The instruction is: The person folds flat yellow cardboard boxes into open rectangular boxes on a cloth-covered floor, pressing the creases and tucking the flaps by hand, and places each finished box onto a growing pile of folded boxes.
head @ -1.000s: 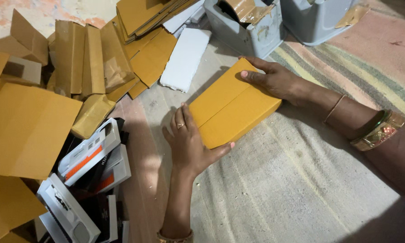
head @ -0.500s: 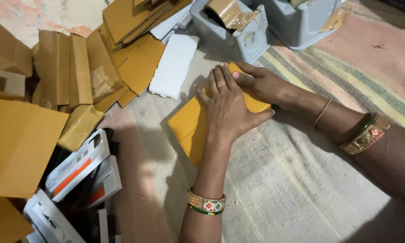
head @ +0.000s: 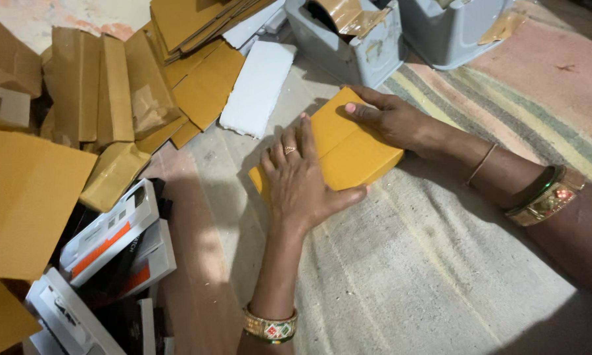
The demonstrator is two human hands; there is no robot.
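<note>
Floor covering: a striped woven mat (head: 440,263) spreads under everything; the work lies on it, in the middle of the view.
Flat cardboard stock: a heap of unfolded brown cardboard blanks (head: 112,98) at the left and top, judged as work left to do.
Tape dispensers: 2 grey tape dispensers (head: 348,39) stand beyond the box, the nearer one just beside its far corner; neither hand touches them.
Printed cartons: white, orange and black product cartons (head: 105,236) lie at lower left, well apart from the hands.
Foam sheet: 1 white foam sheet (head: 256,89) lies loose near the box.
Box in hand: 1 yellow-brown cardboard box (head: 355,154) lies flat on the mat, folded up with its flaps closed along a centre seam; no tape shows on that seam, so sealing looks not yet done.
Left hand: the left hand (head: 302,184) lies spread, palm down, pressing the box's near end, gripping nothing.
Right hand: the right hand (head: 391,121) rests fingers extended on the far edge, steadying the box rather than clasping it.
</note>
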